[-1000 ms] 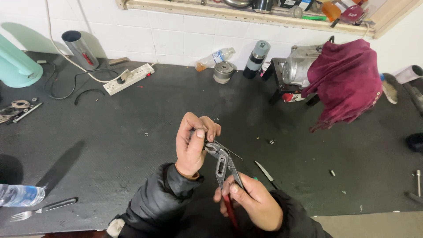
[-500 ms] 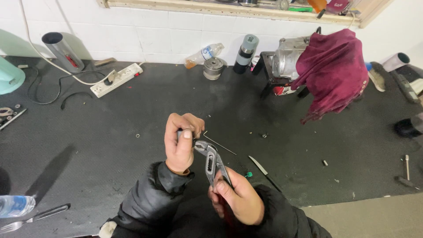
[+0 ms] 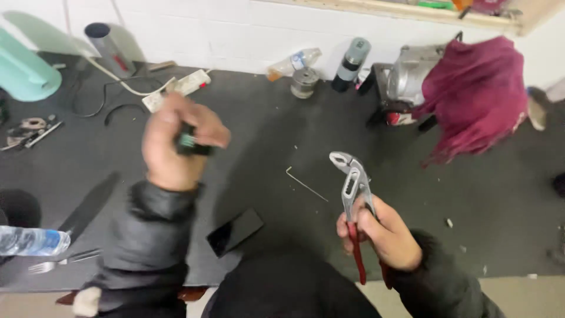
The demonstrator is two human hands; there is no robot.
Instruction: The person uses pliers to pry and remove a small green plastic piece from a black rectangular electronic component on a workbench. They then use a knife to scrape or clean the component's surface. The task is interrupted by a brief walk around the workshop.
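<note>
The person's left hand [image 3: 176,144] is lifted above the dark counter [image 3: 282,135], blurred, its fingers curled tight around a small dark object [image 3: 189,143] with a bit of green showing on it; what the object is I cannot tell. The right hand [image 3: 379,232] sits lower and off to the right, well apart from the left, closed around the red handles of a pair of water-pump pliers [image 3: 352,194]. The pliers stand nearly upright with the metal head at the top, and the jaws are parted with nothing between them. Below the plier head, flat on the counter, lies a thin bent metal rod [image 3: 306,184] like a hex key, and a dark flat phone [image 3: 234,231] rests near the front edge between the two black sleeves. At the far left edge a clear plastic bottle [image 3: 32,241] lies on its side with a fork [image 3: 62,262] just beside it. Along the white wall at the back there are a white power strip [image 3: 179,88] with its cord, a grey metal tube [image 3: 106,40], a pale green appliance [image 3: 23,68], a dark spray can [image 3: 352,56] and a small metal cylinder [image 3: 304,82]. To the right a maroon cloth [image 3: 477,94] is draped over a silver machine [image 3: 409,79].
</note>
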